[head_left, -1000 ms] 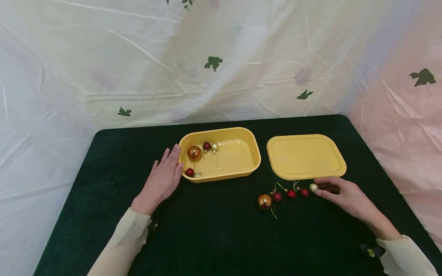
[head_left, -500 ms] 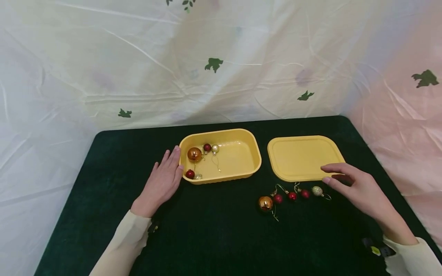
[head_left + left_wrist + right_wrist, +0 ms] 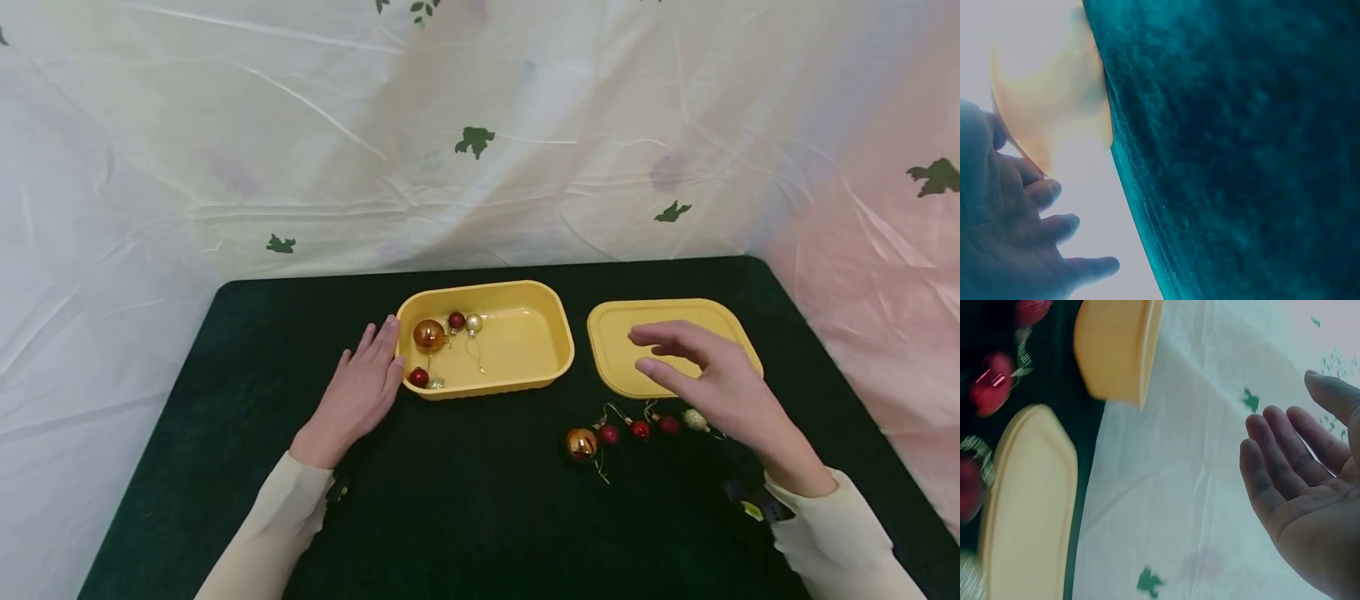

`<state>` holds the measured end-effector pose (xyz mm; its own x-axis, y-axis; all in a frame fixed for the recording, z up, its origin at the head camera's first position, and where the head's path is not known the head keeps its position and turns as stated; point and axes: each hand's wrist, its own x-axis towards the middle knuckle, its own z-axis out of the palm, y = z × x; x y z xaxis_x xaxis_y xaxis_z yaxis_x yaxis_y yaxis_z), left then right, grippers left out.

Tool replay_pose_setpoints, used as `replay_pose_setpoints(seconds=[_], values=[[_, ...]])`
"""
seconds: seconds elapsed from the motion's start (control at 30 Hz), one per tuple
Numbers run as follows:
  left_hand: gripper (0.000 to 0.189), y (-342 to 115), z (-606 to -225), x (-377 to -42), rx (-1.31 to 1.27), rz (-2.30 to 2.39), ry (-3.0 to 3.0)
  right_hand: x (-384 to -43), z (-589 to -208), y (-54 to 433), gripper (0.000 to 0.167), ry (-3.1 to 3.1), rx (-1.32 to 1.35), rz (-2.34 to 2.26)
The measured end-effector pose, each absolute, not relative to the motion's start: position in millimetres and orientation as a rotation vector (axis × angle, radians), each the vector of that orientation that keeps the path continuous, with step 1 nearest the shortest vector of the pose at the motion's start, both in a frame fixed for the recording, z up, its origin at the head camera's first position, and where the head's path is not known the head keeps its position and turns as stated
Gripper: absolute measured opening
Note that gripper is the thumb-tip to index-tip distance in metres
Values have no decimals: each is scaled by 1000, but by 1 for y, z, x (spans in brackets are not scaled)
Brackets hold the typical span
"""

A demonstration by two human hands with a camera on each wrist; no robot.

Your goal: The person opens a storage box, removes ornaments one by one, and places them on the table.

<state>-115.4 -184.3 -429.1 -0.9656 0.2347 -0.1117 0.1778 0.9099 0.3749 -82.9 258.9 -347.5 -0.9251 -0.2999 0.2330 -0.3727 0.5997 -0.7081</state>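
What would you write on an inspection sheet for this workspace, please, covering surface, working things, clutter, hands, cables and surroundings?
Surface: dark green table.
Working things, container: yellow box, uncovered, with one large orange ornament and four small ones inside.
Working things, cover: yellow lid, lying flat to the right of the box.
Working things, outside: row of five ornaments on the near side of the lid.
Clutter: nothing seen.
Left hand: fingers extended, touching the box's left end.
Right hand: overlaps the lid in the head view, holding nothing.
Cables: nothing seen.
Surroundings: pale, wrinkled fabric with green shapes.
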Motion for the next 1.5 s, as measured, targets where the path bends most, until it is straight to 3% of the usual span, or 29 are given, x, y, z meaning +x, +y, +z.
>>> replay_pose_setpoints(seconds=[0.63, 1.5], values=[[68, -189, -427, -115, 342, 526, 2924, -125, -343, 171, 37, -2763, 949, 1216], [62, -197, -429, -120, 420, 583, 2931, -168, -376, 77, 36, -2925, 1315, 1295]])
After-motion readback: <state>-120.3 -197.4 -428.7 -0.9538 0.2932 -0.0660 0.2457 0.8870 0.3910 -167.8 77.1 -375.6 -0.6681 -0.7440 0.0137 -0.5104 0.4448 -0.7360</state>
